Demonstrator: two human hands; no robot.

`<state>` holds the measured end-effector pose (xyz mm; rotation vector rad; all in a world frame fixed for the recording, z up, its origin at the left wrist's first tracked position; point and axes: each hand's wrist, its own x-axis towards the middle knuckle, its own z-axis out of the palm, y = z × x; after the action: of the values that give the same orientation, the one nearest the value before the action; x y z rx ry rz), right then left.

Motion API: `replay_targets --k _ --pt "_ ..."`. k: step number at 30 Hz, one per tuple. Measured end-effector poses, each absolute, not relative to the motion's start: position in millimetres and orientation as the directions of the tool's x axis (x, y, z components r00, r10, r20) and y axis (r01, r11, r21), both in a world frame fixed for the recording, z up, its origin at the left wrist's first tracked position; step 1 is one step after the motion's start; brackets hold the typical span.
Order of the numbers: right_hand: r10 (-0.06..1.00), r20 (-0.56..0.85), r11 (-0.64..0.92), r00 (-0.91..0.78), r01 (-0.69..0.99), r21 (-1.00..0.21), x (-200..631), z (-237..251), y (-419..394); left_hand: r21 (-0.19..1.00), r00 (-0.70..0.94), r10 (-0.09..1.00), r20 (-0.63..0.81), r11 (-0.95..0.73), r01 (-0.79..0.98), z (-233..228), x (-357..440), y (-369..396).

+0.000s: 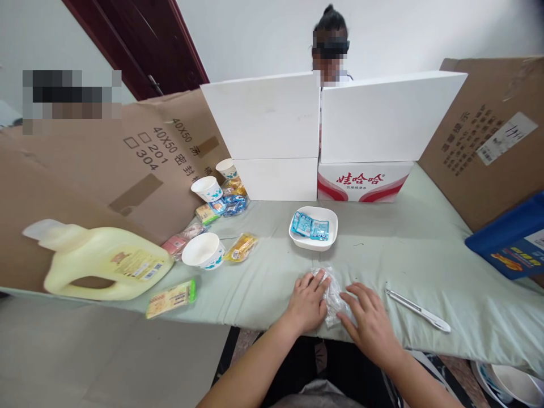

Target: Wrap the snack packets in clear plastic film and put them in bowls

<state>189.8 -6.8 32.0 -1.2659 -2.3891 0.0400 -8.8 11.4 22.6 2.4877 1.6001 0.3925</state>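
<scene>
We see a yellow detergent jug (102, 263) lying at the left of the desk (403, 249), three paper cups (204, 250), scattered snack packets (170, 298) and white tweezers (419, 310) at the right.

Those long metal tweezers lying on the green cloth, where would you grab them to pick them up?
Probably at the middle of the tweezers, pinching the two long sides from above. They lie flat on the cloth, slanted, with open cloth all round. The right hand is nearest and could come straight across. Both hands now rest on a clear plastic bag.
</scene>
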Motion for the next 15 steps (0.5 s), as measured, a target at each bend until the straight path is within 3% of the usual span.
replay_targets --k 4,10,12,15 --pt "0.597 0.333 0.775 -0.730 0.632 -0.004 183 19 -15 0.239 0.395 0.907 0.144 -0.419 0.876 19 -15 18" --pt "0.651 0.293 0.730 -0.700 0.683 0.012 186 0 -26 0.214 0.110 0.937 0.333 -0.188 0.958 19 -37 25" --pt "0.661 0.326 0.720 -0.676 0.694 -0.021 184 -1 -29 0.252 0.219 0.889 0.402 -0.337 0.907 22 -36 21" --pt "0.701 0.349 0.697 -0.622 0.700 -0.152 181 2 -36 0.338 0.517 0.759 0.395 -0.644 0.687 24 -26 13"
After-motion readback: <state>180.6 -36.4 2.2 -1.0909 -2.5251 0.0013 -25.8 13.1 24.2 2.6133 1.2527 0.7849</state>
